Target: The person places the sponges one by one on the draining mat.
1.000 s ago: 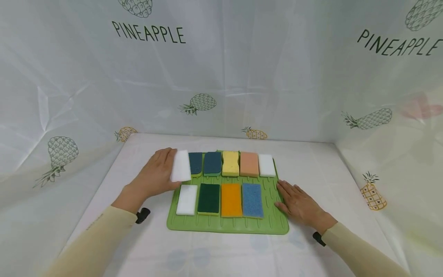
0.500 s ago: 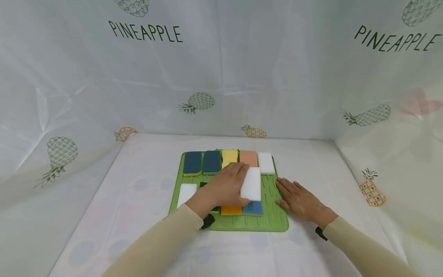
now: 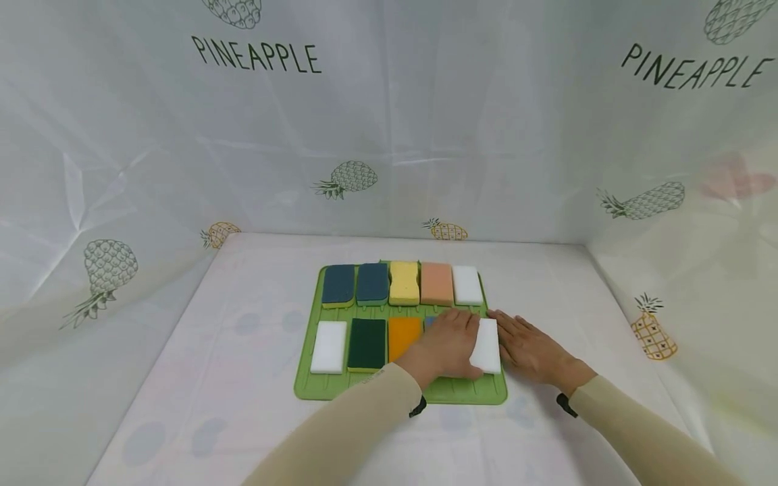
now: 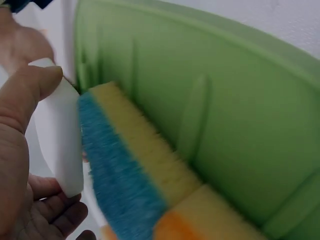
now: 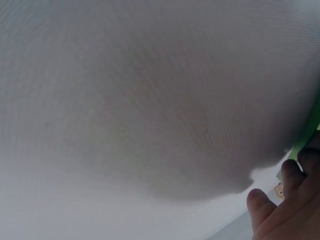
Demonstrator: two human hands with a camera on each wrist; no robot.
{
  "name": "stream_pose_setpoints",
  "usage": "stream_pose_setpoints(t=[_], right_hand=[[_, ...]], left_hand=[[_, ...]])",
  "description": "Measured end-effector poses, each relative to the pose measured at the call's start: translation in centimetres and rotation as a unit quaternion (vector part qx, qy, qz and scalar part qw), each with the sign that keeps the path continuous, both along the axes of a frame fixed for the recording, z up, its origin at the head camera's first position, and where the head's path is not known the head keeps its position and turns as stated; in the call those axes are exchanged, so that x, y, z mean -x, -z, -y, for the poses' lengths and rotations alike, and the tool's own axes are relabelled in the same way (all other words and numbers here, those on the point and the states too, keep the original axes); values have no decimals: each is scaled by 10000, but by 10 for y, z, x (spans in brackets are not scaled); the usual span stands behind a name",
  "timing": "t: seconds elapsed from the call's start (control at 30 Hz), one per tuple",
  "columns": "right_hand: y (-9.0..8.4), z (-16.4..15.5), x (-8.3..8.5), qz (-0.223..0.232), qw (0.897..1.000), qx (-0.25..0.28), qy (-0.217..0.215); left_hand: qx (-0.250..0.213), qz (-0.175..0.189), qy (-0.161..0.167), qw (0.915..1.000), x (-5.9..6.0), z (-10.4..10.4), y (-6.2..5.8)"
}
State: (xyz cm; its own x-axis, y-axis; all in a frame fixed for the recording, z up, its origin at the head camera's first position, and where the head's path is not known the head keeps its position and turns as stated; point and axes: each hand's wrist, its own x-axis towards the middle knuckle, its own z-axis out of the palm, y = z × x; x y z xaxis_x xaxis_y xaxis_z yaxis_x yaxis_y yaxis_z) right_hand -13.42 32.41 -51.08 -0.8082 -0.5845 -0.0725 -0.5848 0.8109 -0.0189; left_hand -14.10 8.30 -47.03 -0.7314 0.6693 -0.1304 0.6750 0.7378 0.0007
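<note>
My left hand [image 3: 446,344] grips a white sponge [image 3: 486,346] by its two ends, thumb at the near end, at the right of the front row on a green ribbed mat [image 3: 306,378]. In the left wrist view the white sponge [image 4: 60,130] stands close beside a blue-and-yellow sponge [image 4: 120,165], which the hand mostly covers in the head view. My right hand [image 3: 531,351] rests with extended fingers along the mat's right edge, beside the white sponge. In the right wrist view, some fingers [image 5: 292,172] show near the green edge.
Behind, a row holds two dark blue sponges [image 3: 355,285], a yellow one [image 3: 404,283], a peach one [image 3: 436,283] and a white one [image 3: 467,285]. The front row also has white [image 3: 329,347], dark green [image 3: 367,345] and orange [image 3: 404,335] sponges. Pineapple-print sheeting [image 3: 486,135] hangs around the table.
My left hand has carried the white sponge from the back left of the mat, across the front row, to its front right. The right hand has stayed at the right edge.
</note>
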Motion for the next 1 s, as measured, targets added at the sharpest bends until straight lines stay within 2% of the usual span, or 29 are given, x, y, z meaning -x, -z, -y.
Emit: stream_pose_setpoints(t=[0.17,0.4,0.67,0.73,0.8,0.87,0.93,1.0], right_hand=[[-1,3,2,149,9999,41,73],[0,6,5,272,9994,123,158],[0,9,6,184,9996,193,128],[-1,9,4,94,9994,259,229],[-4,9,1,-37,9983,384,428],[-9,9,-1,-236,9956,555,722],[-14,9,-4,-369,9901,797,1094],[-19,8,-7,-455,9830,1032,1448]], left_hand=[[233,189,-215,9993,1,-1,8],[335,325,-403,9981,1,0,11],[198,338,-514,9979,1,2,15],[42,312,-504,9982,-1,4,11],[-322,238,-537,9978,-6,15,1],[-804,92,-603,9949,-10,36,-15],[-1363,-49,-840,9871,-14,70,-34],[-1778,-288,-1152,9769,-13,115,-45]])
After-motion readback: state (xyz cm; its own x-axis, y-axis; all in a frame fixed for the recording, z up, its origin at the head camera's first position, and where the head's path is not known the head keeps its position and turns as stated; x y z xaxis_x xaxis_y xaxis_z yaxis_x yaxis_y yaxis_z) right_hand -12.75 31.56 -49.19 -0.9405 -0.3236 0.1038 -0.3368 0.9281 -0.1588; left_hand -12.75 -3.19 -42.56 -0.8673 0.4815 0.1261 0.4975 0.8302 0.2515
